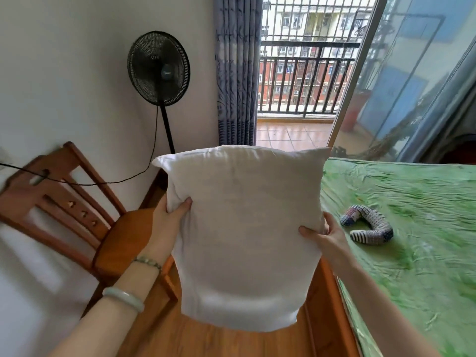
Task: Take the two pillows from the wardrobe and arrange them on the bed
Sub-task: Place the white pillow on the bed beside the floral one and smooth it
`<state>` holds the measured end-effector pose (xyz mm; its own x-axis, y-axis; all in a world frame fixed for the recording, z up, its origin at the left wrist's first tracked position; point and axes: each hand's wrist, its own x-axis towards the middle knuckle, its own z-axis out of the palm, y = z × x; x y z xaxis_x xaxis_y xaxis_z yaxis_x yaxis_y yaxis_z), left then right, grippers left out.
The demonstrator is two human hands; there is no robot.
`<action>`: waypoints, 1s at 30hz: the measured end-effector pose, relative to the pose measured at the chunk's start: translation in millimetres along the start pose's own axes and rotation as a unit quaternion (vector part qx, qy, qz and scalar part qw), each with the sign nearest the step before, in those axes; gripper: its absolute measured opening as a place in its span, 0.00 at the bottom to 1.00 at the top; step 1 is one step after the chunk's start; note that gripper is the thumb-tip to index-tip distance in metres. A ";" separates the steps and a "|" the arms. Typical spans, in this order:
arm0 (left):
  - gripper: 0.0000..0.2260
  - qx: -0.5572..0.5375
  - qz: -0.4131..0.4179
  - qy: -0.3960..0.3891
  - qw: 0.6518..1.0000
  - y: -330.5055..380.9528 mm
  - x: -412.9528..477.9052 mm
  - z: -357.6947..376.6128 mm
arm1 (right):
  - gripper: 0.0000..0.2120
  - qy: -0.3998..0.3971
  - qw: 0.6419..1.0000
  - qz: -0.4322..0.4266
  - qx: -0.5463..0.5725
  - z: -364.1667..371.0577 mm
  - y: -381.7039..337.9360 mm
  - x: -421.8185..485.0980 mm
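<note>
Seemingly midway, left grip [170, 217] and right grip [326, 238] clasp one white pillow [247, 228], held beside the green bed [412, 197], not yet laid, the second unseen.

Both arms are extended forward, forearms bare. The left forearm enters from the lower left and the right forearm from the lower right, converging toward the centre.

Left hand [168, 219]: grips the left edge of the pillow [244, 228]. The thumb lies across the near face, pointing right. The rest of the hand passes behind the edge and is hidden. The wrist is roughly in line with the forearm.

Right hand [328, 237]: grips the right edge, slightly lower than the left hand. The thumb presses on the near face, pointing left. The fingers [327, 222] curl behind the edge and are only partly visible.

The hands are well apart, one on each side, and hold the pillow upright between them.
</note>
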<state>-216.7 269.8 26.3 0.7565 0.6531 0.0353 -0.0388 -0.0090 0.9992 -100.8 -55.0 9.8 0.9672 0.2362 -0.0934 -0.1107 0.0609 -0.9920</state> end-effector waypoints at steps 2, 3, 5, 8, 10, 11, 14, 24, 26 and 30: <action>0.13 -0.003 -0.007 -0.001 1.000 -0.7 38.1 17.8 | 0.22 0.004 1.000 0.004 0.001 2.0 -6.1 36.3; 0.12 -0.005 -0.011 -0.003 1.000 -1.1 57.8 26.3 | 0.22 0.004 1.000 0.003 0.002 3.5 -9.3 55.1; 0.12 -0.015 -0.019 -0.012 1.000 -2.1 96.3 40.4 | 0.22 0.008 1.000 0.001 -0.002 7.9 -13.2 92.4; 0.15 -0.033 -0.017 -0.034 0.999 -8.2 159.3 60.7 | 0.23 0.018 1.000 0.000 -0.009 17.5 -17.9 149.3; 0.18 -0.041 -0.018 -0.049 0.998 -13.1 205.5 74.7 | 0.22 0.024 1.000 0.001 -0.010 24.9 -19.5 191.0; 0.18 -0.043 -0.017 -0.056 0.997 -15.2 228.5 82.0 | 0.22 0.029 1.000 0.002 -0.011 28.1 -20.3 211.9; 0.17 -0.037 -0.003 -0.080 0.996 -17.2 300.6 105.3 | 0.23 0.044 0.999 0.008 -0.011 39.5 -28.0 279.5; 0.26 -0.047 -0.021 -0.134 0.990 0.8 520.1 194.7 | 0.21 0.095 0.995 -0.006 0.008 65.6 -73.4 486.0; 0.23 -0.047 -0.021 -0.130 0.990 -3.3 557.7 217.1 | 0.21 0.108 0.994 -0.014 0.008 64.8 -76.5 526.5; 0.24 -0.062 -0.022 -0.132 0.989 -16.3 626.4 261.5 | 0.23 0.114 0.993 -0.017 0.011 62.7 -76.1 603.9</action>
<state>428.5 481.0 37.0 0.9026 0.4303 0.0113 -0.0690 0.1188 0.9905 477.4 143.9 34.2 0.9968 0.0072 -0.0800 -0.0803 0.0871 -0.9930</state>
